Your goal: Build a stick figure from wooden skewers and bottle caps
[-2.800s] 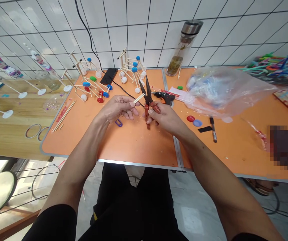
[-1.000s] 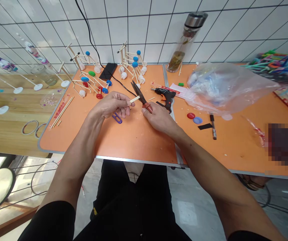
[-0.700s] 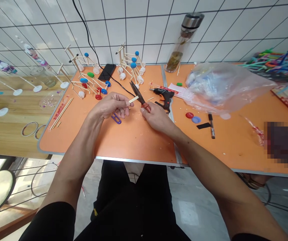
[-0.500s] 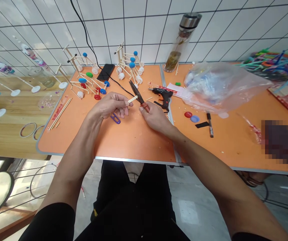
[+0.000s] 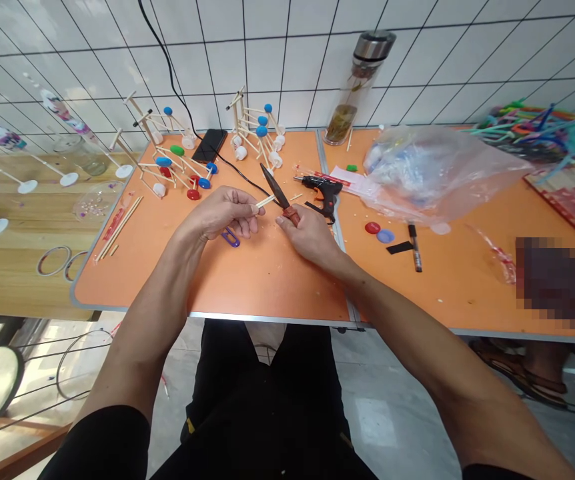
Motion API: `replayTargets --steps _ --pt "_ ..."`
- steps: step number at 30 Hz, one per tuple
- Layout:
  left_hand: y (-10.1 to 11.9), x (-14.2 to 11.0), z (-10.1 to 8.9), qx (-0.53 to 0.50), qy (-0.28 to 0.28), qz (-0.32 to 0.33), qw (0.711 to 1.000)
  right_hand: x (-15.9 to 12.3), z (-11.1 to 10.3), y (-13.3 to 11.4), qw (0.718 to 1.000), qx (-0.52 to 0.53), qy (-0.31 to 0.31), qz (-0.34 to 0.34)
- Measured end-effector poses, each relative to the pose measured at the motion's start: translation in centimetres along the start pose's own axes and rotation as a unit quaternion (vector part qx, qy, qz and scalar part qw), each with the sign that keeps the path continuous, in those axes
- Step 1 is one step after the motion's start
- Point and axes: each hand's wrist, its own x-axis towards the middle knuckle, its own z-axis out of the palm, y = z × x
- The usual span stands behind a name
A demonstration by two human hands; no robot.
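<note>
Between the thumb and fingers of my left hand [image 5: 226, 213] are short, pale wooden sticks [image 5: 266, 201], their free ends pointing right. My right hand [image 5: 312, 235] is wrapped around the reddish-brown handle of dark-bladed scissors [image 5: 275, 187], whose tip points up and left. The stick ends lie against or just beside the blades; contact cannot be made out. A purple clip-like piece [image 5: 230, 237] lies on the orange table [image 5: 267, 287] below my left hand. To the right of the scissors rests a black glue gun [image 5: 323, 192].
Stick models with coloured caps [image 5: 172, 157] and a phone [image 5: 210, 145] stand and lie behind my hands. A glass bottle [image 5: 357, 90], a plastic bag [image 5: 432, 167], bottle caps [image 5: 373, 228] and a marker [image 5: 415, 248] are to the right. Long sticks [image 5: 119, 230] lie left. A black cable [image 5: 172, 73] hangs down.
The view has shifted slightly, so the tabletop things appear a little further left. Both hands keep nearly the same pose, holding the sticks and scissors.
</note>
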Motion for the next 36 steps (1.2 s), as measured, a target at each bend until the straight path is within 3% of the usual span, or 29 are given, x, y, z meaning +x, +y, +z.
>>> replayTargets --steps 5,11,13,18,20,23,26,29,32,36 --pt "0.2 0.2 -0.9 -0.044 0.023 0.011 0.999 0.0 -2.6 -0.6 0.999 -0.007 0.052 0.001" --pt "0.3 1.0 -1.6 -0.112 0.121 0.053 0.985 -0.1 -8.0 0.0 0.992 -0.125 -0.007 -0.008" --pt "0.3 1.1 -1.6 -0.117 0.143 0.061 0.981 -0.2 -8.9 0.2 0.985 -0.150 -0.074 -0.030" --pt "0.3 1.2 -1.2 -0.113 0.135 0.045 0.983 -0.5 -8.2 0.7 0.941 -0.232 -0.233 -0.078" --pt "0.1 1.2 -1.0 -0.105 0.111 0.039 0.988 -0.5 -7.5 1.2 0.925 -0.260 -0.259 -0.101" --pt "-0.2 1.3 -0.9 -0.096 0.073 0.038 0.992 -0.5 -6.8 1.8 0.922 -0.242 -0.270 -0.134" --pt "-0.6 1.4 -0.7 -0.099 0.039 0.043 0.993 -0.5 -6.4 1.5 0.948 -0.151 -0.239 -0.147" --pt "-1.0 1.4 0.0 -0.084 0.003 0.033 0.996 -0.4 -5.5 0.4 0.991 0.006 -0.112 -0.079" --pt "-1.2 1.2 1.1 -0.042 -0.047 0.026 0.998 -0.2 -4.0 -0.3 0.984 0.176 -0.030 -0.020" --pt "-1.4 1.3 2.1 0.000 -0.097 0.033 0.995 -0.1 -3.0 -0.2 0.969 0.244 -0.030 -0.015"
